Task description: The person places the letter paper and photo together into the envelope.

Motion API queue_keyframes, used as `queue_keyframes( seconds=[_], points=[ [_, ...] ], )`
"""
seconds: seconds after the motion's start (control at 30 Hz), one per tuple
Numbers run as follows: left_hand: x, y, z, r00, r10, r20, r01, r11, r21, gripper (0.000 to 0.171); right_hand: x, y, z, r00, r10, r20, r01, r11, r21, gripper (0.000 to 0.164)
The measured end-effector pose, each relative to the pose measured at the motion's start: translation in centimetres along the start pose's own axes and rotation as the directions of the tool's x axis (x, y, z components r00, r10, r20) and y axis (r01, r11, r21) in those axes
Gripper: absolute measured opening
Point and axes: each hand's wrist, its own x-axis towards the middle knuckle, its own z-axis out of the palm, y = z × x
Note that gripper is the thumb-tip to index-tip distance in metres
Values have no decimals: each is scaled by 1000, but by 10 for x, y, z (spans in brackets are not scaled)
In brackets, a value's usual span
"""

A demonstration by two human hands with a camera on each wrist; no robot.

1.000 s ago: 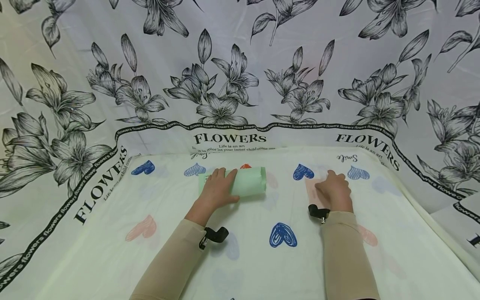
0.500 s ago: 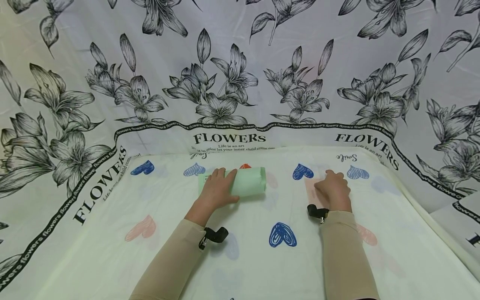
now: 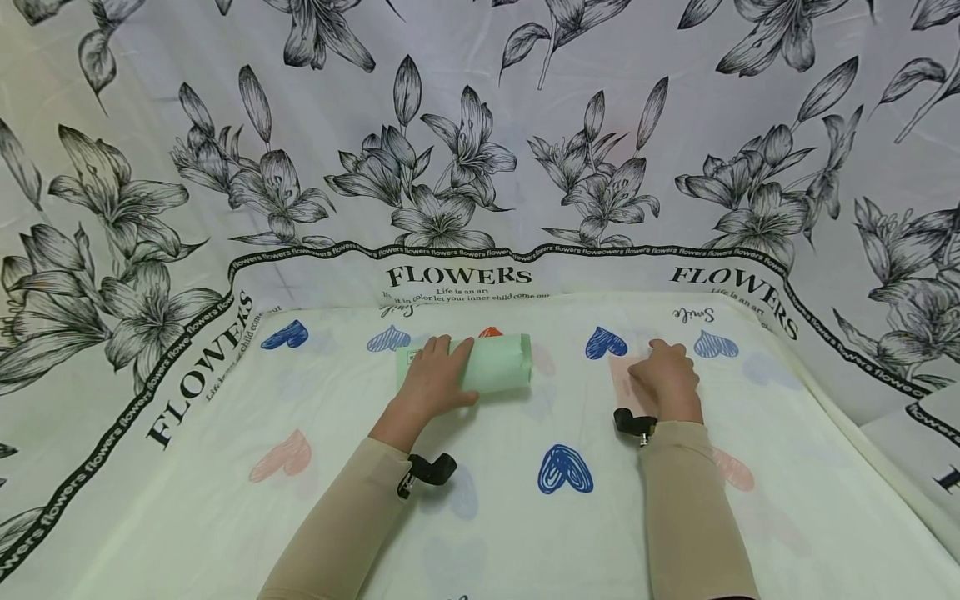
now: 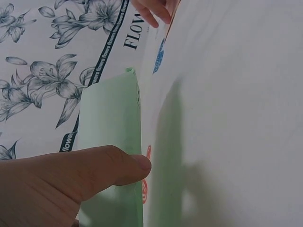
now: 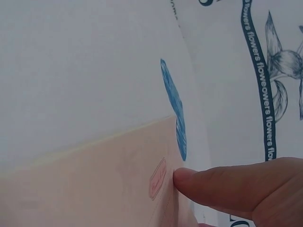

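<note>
In the head view my left hand spans a folded-over pale green paper on the cloth, fingers across its top and thumb at its near side. The left wrist view has the thumb lying across the green paper at its edge. Farther right, my right hand pinches the edge of a flat pale pink paper. In the right wrist view the thumb tip presses the pink paper beside a small printed label. The other right fingers are mostly hidden.
A white cloth printed with hearts covers the surface. Behind and at the sides hangs a white curtain with black flower prints. Small black mounts sit on both wrists, over beige sleeves.
</note>
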Motion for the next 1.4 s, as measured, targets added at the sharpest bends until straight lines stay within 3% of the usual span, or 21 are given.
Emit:
queue_keyframes(
  seconds=[0.67,0.83,1.17,1.4],
  points=[
    [0,1,0,1000,-11,22,11,1000,-1,94,0,-9,0,998,42,-53,-42,999,-6,63],
    [1,1,0,1000,-7,27,7,1000,6,94,-1,-6,0,997,52,-64,-47,995,84,65],
    [1,1,1,1000,-11,20,11,1000,-3,93,7,-3,-1,990,-33,-134,45,995,90,64],
    [1,1,1,1000,-6,11,6,1000,-5,93,6,-6,-5,993,-34,-112,49,989,137,56]
  ],
)
